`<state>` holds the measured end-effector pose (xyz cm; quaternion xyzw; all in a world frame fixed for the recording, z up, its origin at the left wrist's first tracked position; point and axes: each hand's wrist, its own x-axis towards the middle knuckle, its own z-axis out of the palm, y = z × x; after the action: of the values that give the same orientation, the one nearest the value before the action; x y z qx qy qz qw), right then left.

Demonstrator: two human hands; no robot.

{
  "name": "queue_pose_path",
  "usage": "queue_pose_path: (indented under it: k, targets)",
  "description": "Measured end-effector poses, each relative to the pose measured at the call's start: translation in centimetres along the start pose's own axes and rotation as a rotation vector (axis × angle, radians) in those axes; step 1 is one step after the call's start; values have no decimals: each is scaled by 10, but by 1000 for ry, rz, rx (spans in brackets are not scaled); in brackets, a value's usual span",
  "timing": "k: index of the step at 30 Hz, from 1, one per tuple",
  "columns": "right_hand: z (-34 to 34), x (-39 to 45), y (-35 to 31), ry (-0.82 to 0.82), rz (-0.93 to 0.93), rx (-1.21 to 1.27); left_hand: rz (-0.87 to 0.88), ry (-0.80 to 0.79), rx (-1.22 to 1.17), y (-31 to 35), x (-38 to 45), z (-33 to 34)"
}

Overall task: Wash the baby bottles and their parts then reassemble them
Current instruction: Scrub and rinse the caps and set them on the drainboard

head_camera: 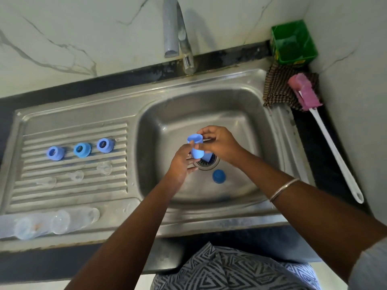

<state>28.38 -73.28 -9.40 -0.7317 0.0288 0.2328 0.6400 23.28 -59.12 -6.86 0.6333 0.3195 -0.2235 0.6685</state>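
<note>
Over the drain of the steel sink (pixel 247 114), my left hand (pixel 181 162) holds a light blue bottle cap (pixel 195 145) from below. My right hand (pixel 219 143) pinches the same cap at its rim. A darker blue cap (pixel 219 176) lies on the basin floor, and another blue piece (pixel 208 156) sits partly hidden behind my hands on the drain. Three blue collar rings (pixel 55 153) (pixel 82 149) (pixel 105 145) stand in a row on the drainboard (pixel 69 130). Three clear nipples (pixel 47 182) (pixel 75 175) (pixel 104 168) lie below them. Clear bottles (pixel 60 221) lie at the front left edge.
The tap (pixel 173 30) rises behind the basin, with no water running from it. A pink bottle brush with a white handle (pixel 326 135) lies on the counter to the right, beside a checked cloth (pixel 278 88) and a green tub (pixel 293 41) in the corner.
</note>
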Motion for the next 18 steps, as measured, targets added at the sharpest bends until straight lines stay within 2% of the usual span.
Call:
queue_pose_path:
  k: [6, 9, 11, 13, 15, 18]
  targets:
    - [2, 3, -19, -44, -77, -60, 0, 106, -174, 24, -5, 10]
    - [-3, 20, -43, 119, -145, -61, 25, 183, -238, 40, -3, 9]
    - [-9, 34, -63, 262, -253, -126, 14, 171, -296, 51, 1, 7]
    - [-14, 47, -88, 331, -362, -200, 14, 153, -331, 62, 5, 6]
    - [-17, 59, -113, 327, -418, -263, 39, 166, -329, 73, 8, 8]
    - [-20, 80, -133, 257, -332, -355, 39, 163, -337, 90, 8, 12]
